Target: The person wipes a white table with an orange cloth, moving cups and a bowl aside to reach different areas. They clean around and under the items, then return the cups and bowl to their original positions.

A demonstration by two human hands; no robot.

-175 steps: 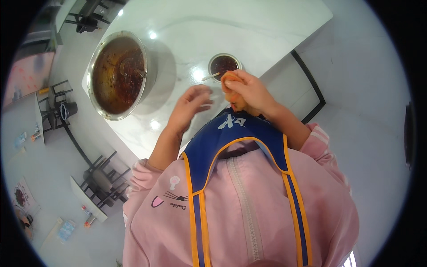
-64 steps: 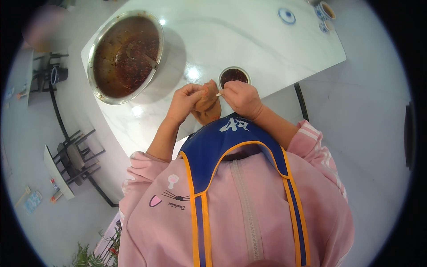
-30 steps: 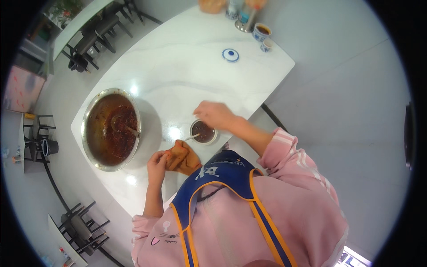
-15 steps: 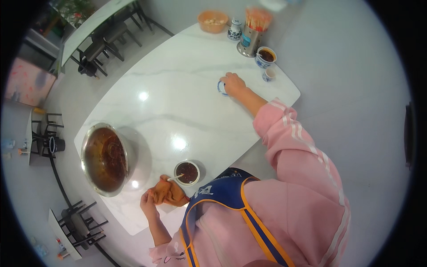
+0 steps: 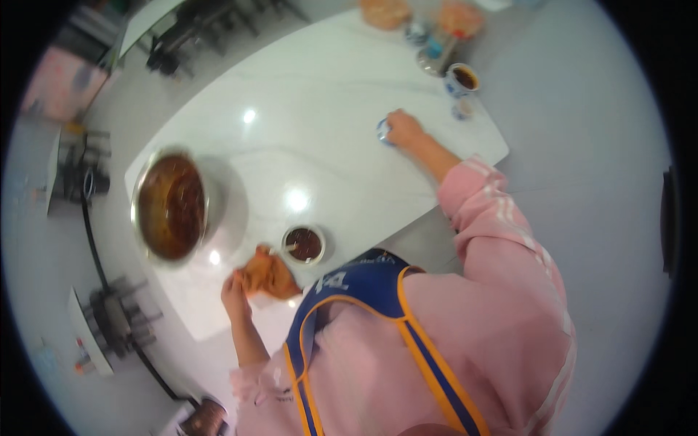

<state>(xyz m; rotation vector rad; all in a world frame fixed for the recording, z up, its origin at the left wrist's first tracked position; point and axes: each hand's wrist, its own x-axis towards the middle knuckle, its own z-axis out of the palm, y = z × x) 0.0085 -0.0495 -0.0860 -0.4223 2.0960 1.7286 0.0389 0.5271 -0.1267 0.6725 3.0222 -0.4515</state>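
My right hand (image 5: pixel 405 131) is closed on a small blue-and-white lid or dish (image 5: pixel 383 132) at the tabletop, toward the far right corner; fingers hide part of it. At the near left side, my left hand (image 5: pixel 234 294) grips the edge of a crumpled orange-brown cloth (image 5: pixel 267 275). Just right of the cloth stands a white bowl (image 5: pixel 322 251) of dark red sauce with a pale spoon handle in it. Left of these sits a large steel basin (image 5: pixel 206 207) holding reddish-brown oily liquid.
A blue-and-white jar (image 5: pixel 455 89) of dark sauce, a small cup (image 5: pixel 462 110), a metal chopstick holder (image 5: pixel 434 64) and an orange basket (image 5: pixel 385 13) line the white table's (image 5: pixel 327 167) far right side. Other tables and dark chairs (image 5: pixel 116 312) stand to the left.
The whole view has shifted, so the table's things sit higher in the picture, and it is blurrier. Both hands keep their holds, with little movement relative to the table.
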